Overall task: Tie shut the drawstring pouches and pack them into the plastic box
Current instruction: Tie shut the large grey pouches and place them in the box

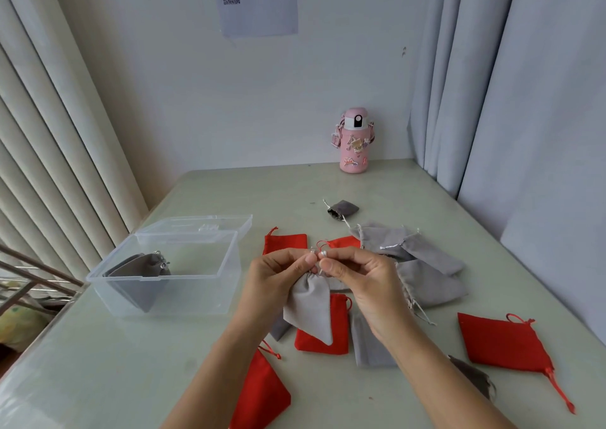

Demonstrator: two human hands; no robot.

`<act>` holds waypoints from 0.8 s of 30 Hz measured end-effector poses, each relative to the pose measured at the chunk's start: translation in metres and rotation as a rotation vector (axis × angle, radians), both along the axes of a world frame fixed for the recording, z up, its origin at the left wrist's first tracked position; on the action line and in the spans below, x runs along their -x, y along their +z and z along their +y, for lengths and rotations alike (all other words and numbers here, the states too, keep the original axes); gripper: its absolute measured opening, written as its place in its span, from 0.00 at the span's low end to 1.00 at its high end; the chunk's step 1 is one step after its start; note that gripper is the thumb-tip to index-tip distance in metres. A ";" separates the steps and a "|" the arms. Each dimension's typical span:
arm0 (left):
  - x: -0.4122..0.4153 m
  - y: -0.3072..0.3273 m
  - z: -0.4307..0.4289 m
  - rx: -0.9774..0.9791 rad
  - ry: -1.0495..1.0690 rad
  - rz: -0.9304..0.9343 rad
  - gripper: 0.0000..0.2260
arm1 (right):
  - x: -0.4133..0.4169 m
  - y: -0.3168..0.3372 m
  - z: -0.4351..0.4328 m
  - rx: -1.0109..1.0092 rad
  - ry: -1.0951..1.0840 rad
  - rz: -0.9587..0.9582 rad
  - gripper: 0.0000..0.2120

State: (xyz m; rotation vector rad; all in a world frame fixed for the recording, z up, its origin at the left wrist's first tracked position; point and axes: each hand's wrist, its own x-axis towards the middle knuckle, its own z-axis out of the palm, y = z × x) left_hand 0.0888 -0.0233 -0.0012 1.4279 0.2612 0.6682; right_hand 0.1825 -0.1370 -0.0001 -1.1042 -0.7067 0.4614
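A light grey pouch (pixel 310 307) hangs above the table's middle, its neck gathered. My left hand (pixel 278 276) and my right hand (pixel 357 281) both pinch its silver drawstring ends at the top, fingertips nearly touching. The clear plastic box (pixel 170 294) stands open at the left with dark grey pouches (pixel 141 276) inside. Loose on the table lie several red pouches (pixel 323 327) (pixel 506 345) (pixel 262 392) (pixel 285 243) and several grey pouches (pixel 429 266) (pixel 370 343). A small dark grey pouch (pixel 342 209) sits farther back.
A pink water bottle (pixel 354 141) stands at the table's far edge by the wall. Curtains hang at the left and right. The box's lid (pixel 196 227) leans open behind it. The table's left edge (pixel 42 330) drops off beside a metal rail.
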 end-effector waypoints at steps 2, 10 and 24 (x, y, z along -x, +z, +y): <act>0.000 0.000 0.000 -0.023 0.053 0.018 0.07 | 0.002 -0.003 0.002 0.001 -0.038 -0.068 0.06; 0.004 0.000 0.002 -0.132 -0.059 0.077 0.13 | -0.003 -0.009 0.002 0.038 -0.116 -0.375 0.09; 0.003 0.000 0.003 -0.092 -0.018 0.056 0.09 | -0.002 -0.008 0.002 0.044 -0.011 -0.320 0.10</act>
